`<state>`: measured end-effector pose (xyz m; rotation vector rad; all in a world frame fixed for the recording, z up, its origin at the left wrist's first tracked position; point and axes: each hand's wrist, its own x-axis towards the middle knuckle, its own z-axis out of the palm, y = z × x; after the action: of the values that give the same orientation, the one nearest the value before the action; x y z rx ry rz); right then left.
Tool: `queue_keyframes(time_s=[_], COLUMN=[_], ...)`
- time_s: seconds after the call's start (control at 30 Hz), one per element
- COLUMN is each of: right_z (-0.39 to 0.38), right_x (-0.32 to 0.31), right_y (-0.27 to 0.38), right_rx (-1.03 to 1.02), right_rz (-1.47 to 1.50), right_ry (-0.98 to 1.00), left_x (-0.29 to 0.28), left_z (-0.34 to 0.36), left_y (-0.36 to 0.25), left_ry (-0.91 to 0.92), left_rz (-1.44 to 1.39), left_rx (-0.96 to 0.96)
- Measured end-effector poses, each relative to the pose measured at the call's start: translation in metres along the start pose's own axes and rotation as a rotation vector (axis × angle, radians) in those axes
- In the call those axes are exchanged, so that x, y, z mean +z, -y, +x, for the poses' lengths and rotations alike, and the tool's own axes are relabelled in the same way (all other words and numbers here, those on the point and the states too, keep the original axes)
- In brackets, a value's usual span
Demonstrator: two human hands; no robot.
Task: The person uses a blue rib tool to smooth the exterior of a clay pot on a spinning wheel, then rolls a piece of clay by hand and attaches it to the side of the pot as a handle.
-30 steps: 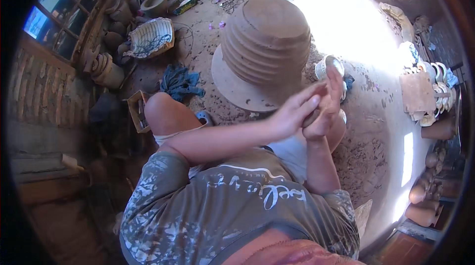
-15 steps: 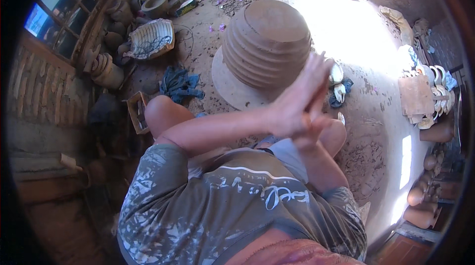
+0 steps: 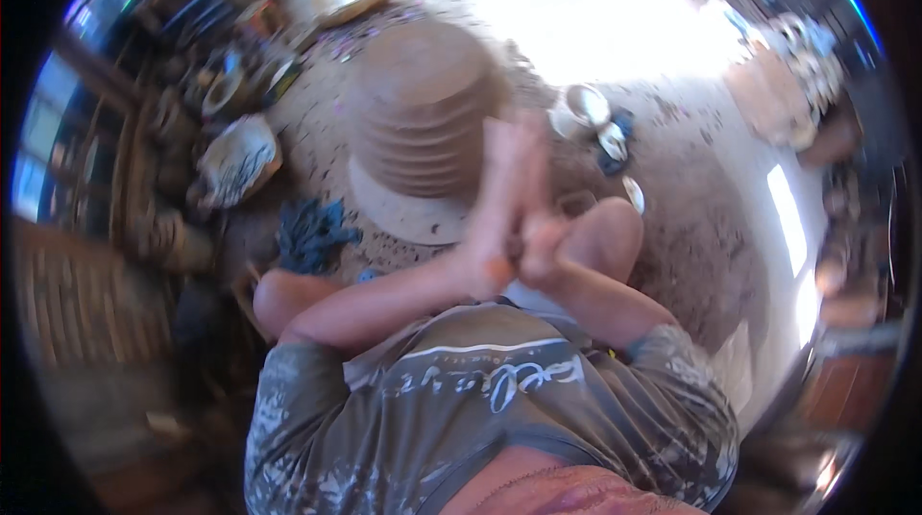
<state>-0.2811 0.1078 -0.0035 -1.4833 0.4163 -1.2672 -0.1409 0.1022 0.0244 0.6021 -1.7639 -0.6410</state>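
Palm to palm in front of my body, my left hand [image 3: 492, 212] and my right hand [image 3: 536, 217] are pressed together, both smeared by motion. Their fingers look stretched out, pointing away from me. Whether anything lies between the palms is hidden. Just beyond them stands a big ridged clay vessel [image 3: 415, 145], grey-brown, with a flat disc-like top. It rests on a pale round board [image 3: 396, 215]. My fingertips overlap the vessel's right side in the picture; I cannot tell if they touch it.
A dark blue cloth [image 3: 312, 234] lies left of the board. A white container [image 3: 580, 111] stands to the right, beside a dark rag [image 3: 617, 145]. A pale curved piece [image 3: 238, 161] lies at the left. Stacked pieces [image 3: 805, 68] line the right wall.
The whole view has swung, so the vessel and floor things sit further left. My hands stay together and appear further left and nearer my body. The white container shows more fully.
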Motion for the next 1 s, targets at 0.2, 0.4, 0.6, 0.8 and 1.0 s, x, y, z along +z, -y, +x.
queue_keyframes(time_s=[0.2,0.4,0.6,0.8,1.0], right_z=[0.029,0.041,0.049,0.059,0.043], right_x=[0.023,0.003,-0.03,-0.055,-0.029], right_y=[-0.046,-0.007,-0.001,0.005,0.007], right_rx=[-0.331,-0.226,-0.639,-0.607,-0.204], right_rz=[-0.194,-0.419,-0.653,-0.674,-0.132], right_ry=[-0.196,-0.306,-0.411,-0.439,-0.473], left_x=[0.036,0.059,0.013,0.033,0.041], left_z=[-0.009,0.003,0.051,0.031,0.007], left_y=[-0.004,0.014,-0.014,0.004,0.018], left_ry=[-0.012,-0.143,-0.367,-0.116,0.174], left_rz=[-1.051,-1.535,-0.796,-0.73,-0.567], left_rx=[-0.022,0.084,-0.607,-0.732,-0.513])
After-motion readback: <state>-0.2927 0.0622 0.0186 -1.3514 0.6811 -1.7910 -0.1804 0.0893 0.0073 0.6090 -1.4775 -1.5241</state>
